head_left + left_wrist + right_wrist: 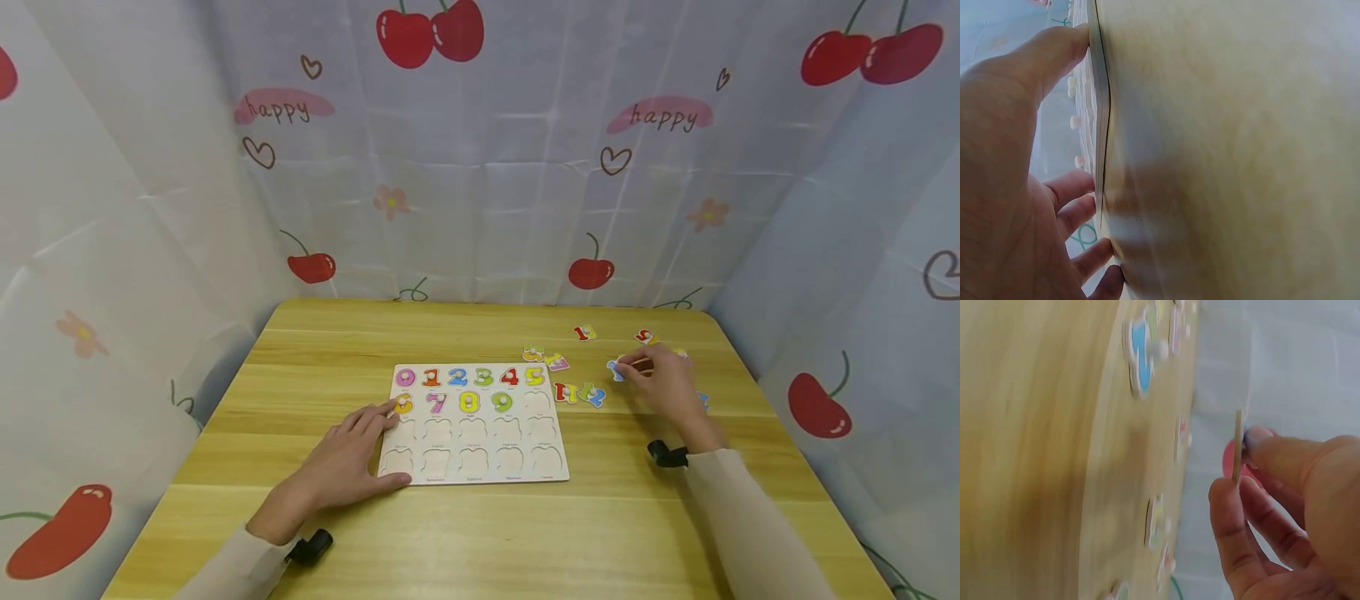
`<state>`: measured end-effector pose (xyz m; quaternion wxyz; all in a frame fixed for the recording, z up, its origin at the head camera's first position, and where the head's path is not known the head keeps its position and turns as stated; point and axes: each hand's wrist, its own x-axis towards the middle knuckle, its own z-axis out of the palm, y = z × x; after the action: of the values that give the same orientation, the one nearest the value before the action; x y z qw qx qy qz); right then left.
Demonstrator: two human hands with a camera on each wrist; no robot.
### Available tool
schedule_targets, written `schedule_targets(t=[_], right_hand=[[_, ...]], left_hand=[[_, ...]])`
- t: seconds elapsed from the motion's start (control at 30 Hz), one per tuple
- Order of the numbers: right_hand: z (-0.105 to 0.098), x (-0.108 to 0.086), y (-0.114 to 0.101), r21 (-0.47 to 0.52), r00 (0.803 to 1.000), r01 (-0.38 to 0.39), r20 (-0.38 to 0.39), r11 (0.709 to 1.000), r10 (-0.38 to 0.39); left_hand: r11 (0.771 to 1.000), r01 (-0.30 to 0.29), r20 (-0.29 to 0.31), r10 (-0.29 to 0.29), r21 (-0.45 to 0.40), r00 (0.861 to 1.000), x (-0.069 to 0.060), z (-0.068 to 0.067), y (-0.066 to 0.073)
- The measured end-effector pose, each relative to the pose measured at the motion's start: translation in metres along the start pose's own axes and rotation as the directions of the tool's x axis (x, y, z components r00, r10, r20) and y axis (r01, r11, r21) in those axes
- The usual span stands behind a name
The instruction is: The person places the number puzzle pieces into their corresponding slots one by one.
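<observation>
A white wooden number board (pixel 487 481) lies on the table, its upper two rows holding the digits 0 to 9 and its lower recesses bare. My left hand (pixel 341 462) rests over the board's left edge, thumb at the near corner and fingertips near the orange 6 (pixel 403 405). To the right of the board, my right hand (pixel 666 385) pinches a blue number piece (pixel 616 370) between thumb and fingers. In the right wrist view this number piece (pixel 1238 447) shows edge-on, held off the table; which number it is cannot be read.
Loose number pieces lie right of the board, including a red-and-yellow one (pixel 585 333), a pink one (pixel 557 362), a blue-and-green one (pixel 592 395) and a red one (pixel 646 337). Another blue piece (pixel 702 401) is partly behind the right hand. Curtains (pixel 480 167) surround the wooden table (pixel 480 542).
</observation>
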<state>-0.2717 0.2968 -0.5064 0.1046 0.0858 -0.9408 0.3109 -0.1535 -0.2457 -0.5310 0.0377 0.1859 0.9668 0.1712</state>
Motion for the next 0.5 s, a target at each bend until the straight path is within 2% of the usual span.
schedule_targets(t=[0.3,0.5], right_hand=[[0.026,0.0,-0.032,0.023,0.997,0.08,0.02,0.996,-0.081],[0.045,-0.002,-0.054,0.057,0.992,0.091,0.083,0.994,-0.095]], left_hand=[[1.0,-0.003,-0.01,0.003,0.004,1.0,0.0,0.002,-0.001],[1.0,-0.003,-0.012,0.003,0.005,1.0,-0.001,0.0,0.0]])
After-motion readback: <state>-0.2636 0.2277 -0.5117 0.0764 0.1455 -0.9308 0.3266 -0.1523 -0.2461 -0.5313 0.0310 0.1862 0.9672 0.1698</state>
